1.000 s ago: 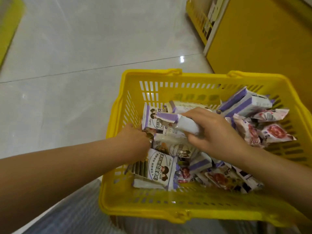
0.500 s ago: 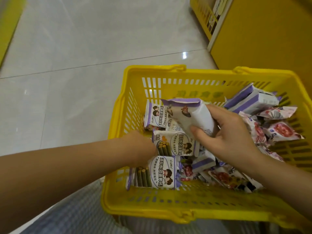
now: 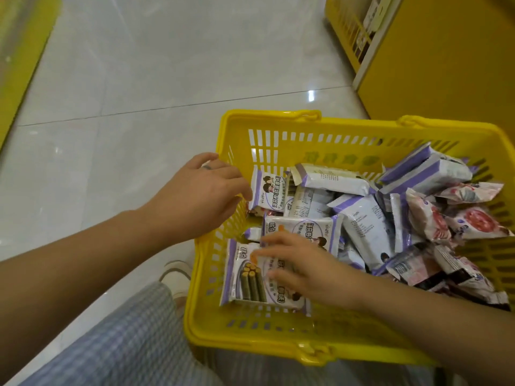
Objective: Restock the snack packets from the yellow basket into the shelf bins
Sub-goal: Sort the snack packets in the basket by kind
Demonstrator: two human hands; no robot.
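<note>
Resetting the pick, by the look of it: half a second ago the right hand [image 3: 303,271] had a white-and-purple packet lifted clear of the pile. Now it holds nothing. Its fingers [image 3: 276,239] lie spread and nearly straight, flat on the seaweed-roll packet [image 3: 245,282] in the near-left corner of the yellow basket [image 3: 278,121]. The lifted packet is back in the heap, probably the white one [image 3: 331,181] near the far wall, though I can't confirm that.

The left hand [image 3: 195,196] was down among the packets and is now up at the basket's left rim, fingers draped over the wall. Can't tell whether it grips the rim or just rests there. It holds no packet.

Net effect: nothing has left the basket in this stretch. I'd guess sorting or picking a variety rather than stocking yet.

Seaweed-roll packet:
- Lies flat, printed face up, at the bottom of the near-left corner.
- Long axis runs left-right across the basket, purple sealed ends toward the left wall and the middle.
- Printed rolls run near-far, so the artwork sits sideways to the viewer.

The other snack packets [image 3: 362,224] are heaped at mixed angles, with the pink ones [image 3: 473,221] on the right. The yellow shelf unit [image 3: 432,65] stands beyond the basket, well apart from both hands.
</note>
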